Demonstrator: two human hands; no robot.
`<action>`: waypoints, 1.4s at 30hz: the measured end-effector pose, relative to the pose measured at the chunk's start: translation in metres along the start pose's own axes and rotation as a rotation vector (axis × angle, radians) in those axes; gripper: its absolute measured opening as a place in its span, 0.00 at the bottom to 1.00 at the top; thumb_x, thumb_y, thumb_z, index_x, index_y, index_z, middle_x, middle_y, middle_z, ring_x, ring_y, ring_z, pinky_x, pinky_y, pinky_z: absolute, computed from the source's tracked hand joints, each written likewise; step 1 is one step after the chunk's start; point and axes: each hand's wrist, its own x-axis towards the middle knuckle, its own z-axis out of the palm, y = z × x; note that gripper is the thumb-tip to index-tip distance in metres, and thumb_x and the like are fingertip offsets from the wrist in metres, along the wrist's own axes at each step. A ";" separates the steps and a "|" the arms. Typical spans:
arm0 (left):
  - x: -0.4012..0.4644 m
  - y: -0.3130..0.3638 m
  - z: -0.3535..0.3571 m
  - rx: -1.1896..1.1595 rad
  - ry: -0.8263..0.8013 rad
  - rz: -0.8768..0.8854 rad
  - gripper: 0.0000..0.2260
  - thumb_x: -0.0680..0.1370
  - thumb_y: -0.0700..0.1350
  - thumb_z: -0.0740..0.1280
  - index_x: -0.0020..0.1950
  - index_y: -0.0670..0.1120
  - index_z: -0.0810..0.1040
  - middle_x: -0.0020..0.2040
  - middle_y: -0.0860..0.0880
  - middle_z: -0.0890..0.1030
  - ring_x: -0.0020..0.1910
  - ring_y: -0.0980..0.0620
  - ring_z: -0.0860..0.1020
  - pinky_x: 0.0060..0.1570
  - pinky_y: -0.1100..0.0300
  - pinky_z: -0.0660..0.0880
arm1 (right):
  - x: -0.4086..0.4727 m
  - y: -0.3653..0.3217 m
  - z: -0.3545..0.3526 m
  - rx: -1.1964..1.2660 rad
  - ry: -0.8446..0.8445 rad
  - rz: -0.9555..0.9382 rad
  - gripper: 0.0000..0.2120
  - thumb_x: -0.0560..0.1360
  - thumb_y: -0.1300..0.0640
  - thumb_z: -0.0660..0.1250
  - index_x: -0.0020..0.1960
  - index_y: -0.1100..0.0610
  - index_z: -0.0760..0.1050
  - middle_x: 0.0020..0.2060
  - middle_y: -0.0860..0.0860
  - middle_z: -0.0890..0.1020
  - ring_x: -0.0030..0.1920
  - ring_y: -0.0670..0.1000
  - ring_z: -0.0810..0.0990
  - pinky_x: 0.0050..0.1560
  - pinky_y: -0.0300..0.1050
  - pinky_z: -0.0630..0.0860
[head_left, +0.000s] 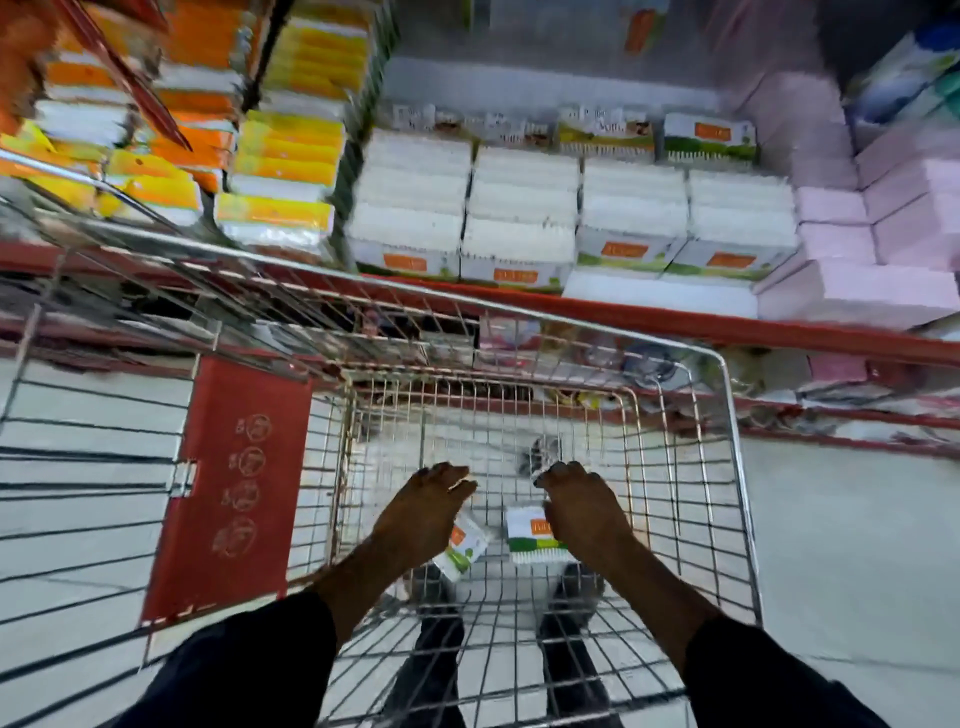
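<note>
Down inside the wire cart (732, 415), both hands reached toward 12 o'clock. The left hand (426, 514) had its fingers long and close together, bent a little at the tips. A small white pack with a green and orange label, the tilted pack (464, 545), peeked out from under that hand at its 5 o'clock side. I could not tell if the hand held it or just hung over it. The right hand (582, 509) had its fingertips curled down. A second one, the flat pack (530, 535), showed at 9 o'clock of its wrist, just beside it, and I could not tell if that hand held anything. The two packs were near each other, low in the cart, not touching. A red flap (234, 483) stood at 9 o'clock of the hands, against the cart's wires. At 12 o'clock, past the cart, a shelf (727, 322) with a red edge held rows of white packs (524, 208) with the same labels. Yellow packs (291, 156) sat at 10 o'clock, and pink packs (857, 291) at 2 o'clock. Dark trouser legs (436, 649) showed through the wires at 6 o'clock, over a pale floor (857, 545).
</note>
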 end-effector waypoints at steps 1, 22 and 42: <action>0.006 -0.003 0.012 -0.027 -0.063 0.009 0.32 0.65 0.33 0.75 0.69 0.41 0.75 0.71 0.39 0.74 0.69 0.36 0.72 0.67 0.40 0.70 | 0.003 0.002 0.009 -0.027 -0.061 0.012 0.21 0.77 0.61 0.64 0.69 0.56 0.70 0.68 0.55 0.73 0.68 0.58 0.69 0.65 0.52 0.68; -0.025 0.016 -0.059 -0.048 0.195 0.014 0.24 0.55 0.26 0.74 0.45 0.47 0.85 0.44 0.48 0.84 0.42 0.45 0.84 0.38 0.53 0.84 | -0.029 -0.007 -0.051 0.059 0.240 0.031 0.15 0.65 0.67 0.72 0.50 0.54 0.80 0.48 0.53 0.83 0.50 0.57 0.81 0.47 0.47 0.77; 0.022 0.159 -0.286 -0.038 0.836 0.097 0.16 0.68 0.30 0.73 0.53 0.42 0.85 0.46 0.48 0.83 0.47 0.48 0.80 0.46 0.54 0.80 | -0.089 0.077 -0.285 0.203 0.927 0.136 0.15 0.70 0.68 0.72 0.53 0.55 0.80 0.47 0.52 0.82 0.49 0.56 0.80 0.48 0.49 0.80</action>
